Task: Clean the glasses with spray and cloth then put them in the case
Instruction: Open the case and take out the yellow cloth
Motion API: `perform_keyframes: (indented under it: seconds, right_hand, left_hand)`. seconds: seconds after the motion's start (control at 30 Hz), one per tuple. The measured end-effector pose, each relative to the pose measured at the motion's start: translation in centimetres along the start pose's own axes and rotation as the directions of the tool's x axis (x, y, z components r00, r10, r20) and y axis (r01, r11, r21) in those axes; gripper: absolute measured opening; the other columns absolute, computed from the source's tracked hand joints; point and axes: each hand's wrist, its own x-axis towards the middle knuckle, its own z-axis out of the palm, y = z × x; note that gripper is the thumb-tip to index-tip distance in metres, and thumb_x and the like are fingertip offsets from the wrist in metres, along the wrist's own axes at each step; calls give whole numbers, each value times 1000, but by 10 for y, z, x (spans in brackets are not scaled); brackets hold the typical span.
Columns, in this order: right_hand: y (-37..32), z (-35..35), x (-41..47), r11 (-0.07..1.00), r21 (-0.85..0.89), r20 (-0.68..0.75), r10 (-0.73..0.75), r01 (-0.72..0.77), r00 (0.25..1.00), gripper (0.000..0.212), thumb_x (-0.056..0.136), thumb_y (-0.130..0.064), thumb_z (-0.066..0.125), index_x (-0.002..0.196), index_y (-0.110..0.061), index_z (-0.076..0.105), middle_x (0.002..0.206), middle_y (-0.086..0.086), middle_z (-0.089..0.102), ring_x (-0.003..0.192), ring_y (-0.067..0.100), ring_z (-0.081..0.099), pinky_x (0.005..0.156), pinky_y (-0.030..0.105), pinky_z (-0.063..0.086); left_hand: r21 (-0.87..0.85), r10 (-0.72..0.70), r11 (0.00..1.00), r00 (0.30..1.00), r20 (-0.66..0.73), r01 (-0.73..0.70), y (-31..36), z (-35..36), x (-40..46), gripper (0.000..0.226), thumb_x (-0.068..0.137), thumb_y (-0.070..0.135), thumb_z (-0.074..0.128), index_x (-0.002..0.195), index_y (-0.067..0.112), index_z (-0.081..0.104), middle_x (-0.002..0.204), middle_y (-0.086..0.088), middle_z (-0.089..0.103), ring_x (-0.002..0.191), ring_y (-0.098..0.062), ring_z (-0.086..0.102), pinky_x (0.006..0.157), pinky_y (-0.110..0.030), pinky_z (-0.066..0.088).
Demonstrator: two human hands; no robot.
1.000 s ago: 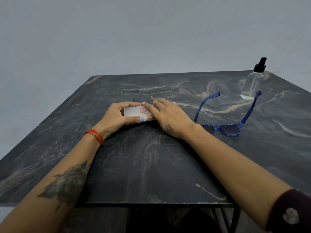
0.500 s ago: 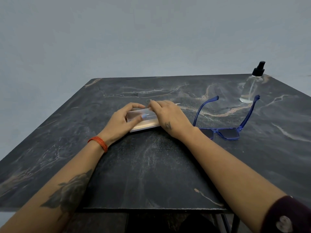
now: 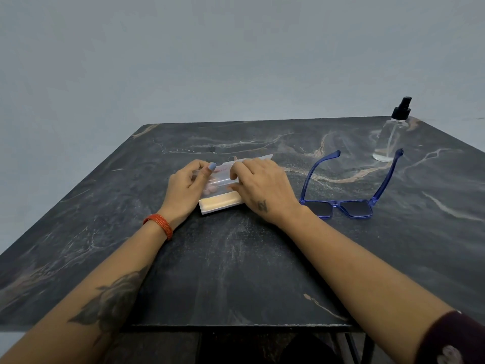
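Change: since a second ago the clear packet [image 3: 220,189] has tipped up off the table; it lay flat under both hands then, and now its far flap is lifted and its cream-coloured contents show at the near edge. The left thumb, which lay along the packet's near side, now sits on top.
Left hand [image 3: 186,189]: thumb and curled fingers pinch the packet's left end, the blue-painted thumbnail on the upper face.
Right hand [image 3: 263,186]: fingers bent over the packet's right part, tips gripping the clear flap near its middle.
Packet: at the table's centre, long axis running left to right, near edge touching the table; red print shows on the raised flap. Whether the cream piece inside is the cloth cannot be told.
Glasses [image 3: 346,190]: blue frame, dark lenses, just right of the right hand and apart from it; lenses face the person, both arms unfolded and pointing away toward the far right corner; the frame's long axis runs left to right.
Spray bottle [image 3: 391,135]: clear with a black pump top, upright at the far right, close beyond the tip of the glasses' right arm.
Table [image 3: 236,271]: dark marble-patterned top.
Wrist: an orange bangle [image 3: 158,225] on the left wrist.
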Motion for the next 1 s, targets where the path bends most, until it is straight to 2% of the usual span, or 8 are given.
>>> perform_keyframes:
  seconds: [0.13,0.37,0.5,0.57,0.67,0.77,0.87,1.0]
  right_hand:
    - [-2,2,0,1000,-21,48,-14,15,999,23,71,-18,80,67,-10,59,54,2,57,40,23,48,46,21,22]
    - [-5,1,1,999,-52,107,2,3,994,26,73,-18,78,62,-10,57,49,2,55,34,24,42,46,22,19]
    - [-5,1,1,998,-70,116,10,-2,993,27,71,-16,80,58,-11,56,45,1,54,33,23,43,47,21,18]
    - [-6,-1,2,998,-68,118,13,-5,993,27,70,-16,80,58,-12,57,45,0,54,34,22,45,47,21,18]
    - [-7,-5,2,999,-36,123,36,-32,992,27,72,-16,79,58,-10,56,47,2,54,38,22,47,46,20,18]
    - [-8,-9,-1,998,21,136,62,-65,989,21,78,-14,73,64,-7,59,55,6,57,46,25,51,45,21,23]
    - [-9,-14,-6,993,56,212,85,-99,974,11,88,-13,58,84,-5,64,76,11,64,66,31,57,52,29,35]
    - [-10,-21,-6,983,50,365,149,-179,919,25,95,-16,45,113,-15,63,106,7,67,92,28,59,69,31,38]
  left_hand:
    - [11,-68,998,996,-53,69,-3,0,3,34,91,40,47,88,11,64,74,6,60,69,-11,53,58,-10,38]
    - [-44,-146,989,986,-78,143,-5,0,5,34,89,43,50,87,11,64,84,0,66,83,-20,62,76,-33,49]
    - [-3,-93,996,991,-99,94,-3,-1,3,37,89,42,51,85,8,64,82,-5,67,72,-21,60,60,-20,45]
    - [43,-38,998,994,-105,43,1,-2,1,34,89,39,52,83,8,64,76,-1,65,61,-9,53,52,-11,37]
    - [45,12,999,996,-84,-8,6,-3,-4,25,89,34,54,83,12,65,73,7,62,53,3,50,52,-7,37]
    - [52,45,998,996,-78,-41,9,-4,-6,21,89,30,55,83,13,65,76,5,64,56,5,52,55,-7,38]
    - [75,78,995,994,-75,-72,9,-4,-9,21,89,28,56,82,11,66,75,0,65,54,5,51,53,-7,37]
    - [104,126,988,988,-84,-117,11,-4,-15,23,90,27,55,80,9,66,72,-3,67,47,-1,48,47,-9,34]
